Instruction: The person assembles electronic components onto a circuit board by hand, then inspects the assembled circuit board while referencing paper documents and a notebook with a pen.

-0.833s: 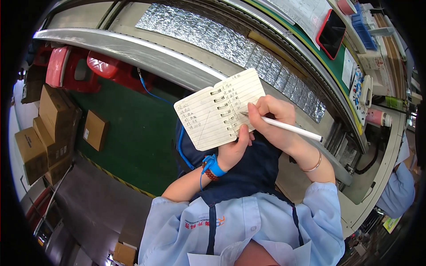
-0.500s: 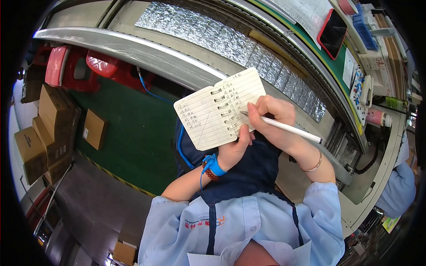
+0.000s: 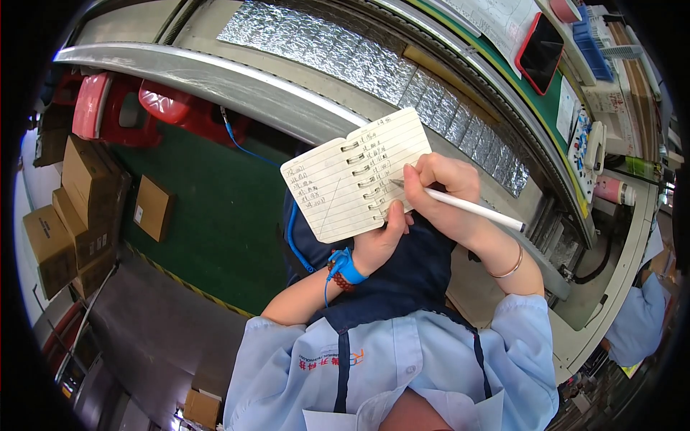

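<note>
A small spiral-bound notebook (image 3: 323, 183) lies spread open above my lap, with handwriting on both lined pages. My left hand (image 3: 381, 243) grips it from below, thumb on the lower edge near the rings and the other fingers mostly hidden behind. A white pen (image 3: 474, 208) is pinched in my right hand (image 3: 444, 188), its tip touching or just over the right page. Around my left wrist sit a blue wrist strap (image 3: 351, 269) with a coiled cord and a brown bead bracelet; a thin bangle (image 3: 510, 264) circles my right wrist.
Ahead runs a metal conveyor (image 3: 215, 75) with silvery foil sheeting (image 3: 316, 47). On the green bench at right lies a red-edged phone (image 3: 540, 54) beside papers. Red stools (image 3: 108, 108) and cardboard boxes (image 3: 90, 201) stand left. A blue-sleeved person (image 3: 636, 323) is at far right.
The pen and my right hand have shifted very slightly to the right across the page. The notebook has hardly moved. The person at far right has shifted a little.
</note>
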Motion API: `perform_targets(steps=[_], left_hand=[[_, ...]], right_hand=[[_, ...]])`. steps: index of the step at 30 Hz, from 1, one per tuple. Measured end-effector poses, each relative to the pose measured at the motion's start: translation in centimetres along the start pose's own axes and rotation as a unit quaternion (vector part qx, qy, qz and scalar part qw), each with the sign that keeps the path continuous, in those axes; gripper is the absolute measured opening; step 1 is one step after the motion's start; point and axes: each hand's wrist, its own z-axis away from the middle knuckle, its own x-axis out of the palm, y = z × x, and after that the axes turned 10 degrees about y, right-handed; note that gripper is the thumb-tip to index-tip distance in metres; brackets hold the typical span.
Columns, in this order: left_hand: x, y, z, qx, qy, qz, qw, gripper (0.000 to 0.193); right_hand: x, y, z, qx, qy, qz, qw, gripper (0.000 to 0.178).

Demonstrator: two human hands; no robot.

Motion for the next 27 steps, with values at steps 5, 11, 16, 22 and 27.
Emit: perform_targets(steps=[5,11,16,22,27], left_hand=[[0.00,-0.06,-0.07,0.011,-0.009,-0.001,1.000,0.024],[0.09,-0.01,-0.02,0.004,0.000,0.002,1.000,0.025],[0.08,0.05,-0.03,-0.004,0.010,0.001,1.000,0.025],[0.11,-0.05,-0.07,0.027,0.004,-0.016,0.999,0.025],[0.04,-0.31,-0.04,0.027,0.002,-0.013,1.000,0.025]], right_hand=[[0.02,0.14,0.05,-0.010,0.006,0.002,1.000,0.029],[0.10,-0.16,0.14,0.031,0.017,-0.012,0.999,0.031],[0.23,-0.20,-0.01,0.024,0.017,-0.012,0.999,0.030],[-0.19,0.10,0.09,0.007,0.007,-0.031,0.999,0.032],[-0.13,0.30,0.13,-0.012,0.010,-0.018,1.000,0.031]])
